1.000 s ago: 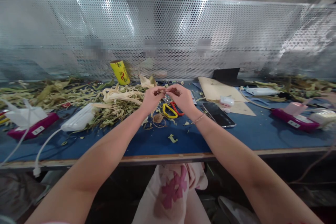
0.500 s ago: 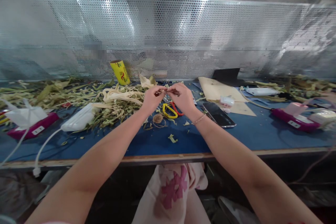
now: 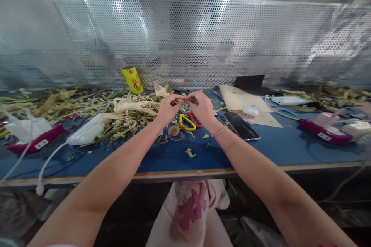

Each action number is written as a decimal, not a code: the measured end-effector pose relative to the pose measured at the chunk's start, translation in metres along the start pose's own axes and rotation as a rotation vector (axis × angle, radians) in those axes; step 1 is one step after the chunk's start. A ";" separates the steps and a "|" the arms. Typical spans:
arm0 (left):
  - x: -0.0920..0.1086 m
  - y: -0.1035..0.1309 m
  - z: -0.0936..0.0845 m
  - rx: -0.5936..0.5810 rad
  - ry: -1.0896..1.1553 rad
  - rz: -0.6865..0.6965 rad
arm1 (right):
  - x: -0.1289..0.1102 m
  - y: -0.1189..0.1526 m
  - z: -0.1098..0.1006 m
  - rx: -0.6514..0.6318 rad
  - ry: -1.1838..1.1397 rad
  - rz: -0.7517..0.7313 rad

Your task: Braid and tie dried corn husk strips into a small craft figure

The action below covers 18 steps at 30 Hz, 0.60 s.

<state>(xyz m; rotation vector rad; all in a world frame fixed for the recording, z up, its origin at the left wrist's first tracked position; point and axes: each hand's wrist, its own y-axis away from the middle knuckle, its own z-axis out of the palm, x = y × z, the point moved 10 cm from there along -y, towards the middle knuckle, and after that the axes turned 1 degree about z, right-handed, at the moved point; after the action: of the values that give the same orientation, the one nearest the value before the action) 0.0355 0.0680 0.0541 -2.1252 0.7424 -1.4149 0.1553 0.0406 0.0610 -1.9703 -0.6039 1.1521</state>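
My left hand point(image 3: 170, 107) and my right hand point(image 3: 201, 106) meet fingertip to fingertip above the blue table. Both are closed in a pinch. Whatever lies between the fingertips is too small and too hidden to name. Just below the hands lie scissors with a yellow handle point(image 3: 188, 123) and a red handle point(image 3: 195, 120); their blades are mostly hidden. A small ball of brown twine point(image 3: 174, 131) rests left of the scissors. Dried husks point(image 3: 136, 105) and shredded dry leaves point(image 3: 121, 127) are heaped beside my left hand.
A yellow tube point(image 3: 132, 80) stands tilted behind the heap. To the right lie a phone point(image 3: 241, 126), a white earphone case point(image 3: 250, 112) and beige card point(image 3: 238, 98). A white power bank point(image 3: 86, 129) and purple power strips point(image 3: 325, 132) have cables. A perforated metal screen point(image 3: 185, 31) rises behind.
Almost nothing differs. Both hands keep their place, with only a slight shift of the right fingers at the pinch.
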 end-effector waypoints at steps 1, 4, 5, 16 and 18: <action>-0.001 0.000 0.000 -0.002 -0.001 -0.005 | 0.000 0.000 0.000 0.000 0.004 0.000; -0.002 0.001 0.001 -0.006 -0.008 -0.009 | -0.001 -0.001 0.001 -0.011 0.033 -0.020; -0.002 0.001 0.001 -0.010 -0.011 -0.010 | -0.002 -0.001 0.001 -0.016 0.051 -0.031; 0.000 0.002 0.004 -0.020 -0.074 -0.001 | -0.011 -0.001 0.008 -0.078 0.340 -0.185; -0.001 0.001 0.004 -0.019 -0.106 0.004 | -0.011 -0.001 0.009 -0.093 0.342 -0.193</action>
<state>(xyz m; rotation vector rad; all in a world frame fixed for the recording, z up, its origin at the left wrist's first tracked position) 0.0389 0.0679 0.0513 -2.1926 0.7217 -1.2869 0.1419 0.0369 0.0640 -2.0738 -0.6561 0.6612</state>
